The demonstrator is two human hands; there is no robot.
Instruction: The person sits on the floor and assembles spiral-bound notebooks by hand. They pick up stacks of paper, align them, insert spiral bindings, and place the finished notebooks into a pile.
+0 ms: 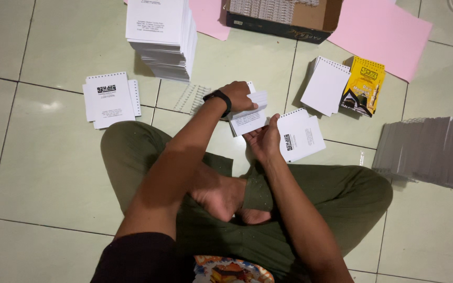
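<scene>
— What are the hands doing?

— Both are clamped on one small stack of white pages [248, 116], held just above the floor in front of the crossed legs. The left hand [238, 96], with a black watch [219, 98] on its wrist, presses down on top of the stack, fingers curled over its far edge. The right hand [265, 139] cups it from below, thumb up along the right side. The hands sit close together, with only the paper between them.

— What lies around them?

— Just right of the right hand, a white booklet [302, 137] with punched holes lies on the tiled floor [48, 167]. Left of the left hand, a coil of wire binding [194, 98] rests on the tiles, and farther left a small pile of printed sheets [112, 98]. Behind that stands a tall stack of white paper [162, 36].

— And farther back?

— A cardboard box [284, 18] at the top edge, with pink paper [381, 34] on either side of it. Near the pink sheet lie a bound white pad [325, 85] and, touching it, a yellow-and-black covered booklet [364, 86]. At the far right, a fanned row of clear plastic covers [433, 152] — well apart from the hands.
</scene>
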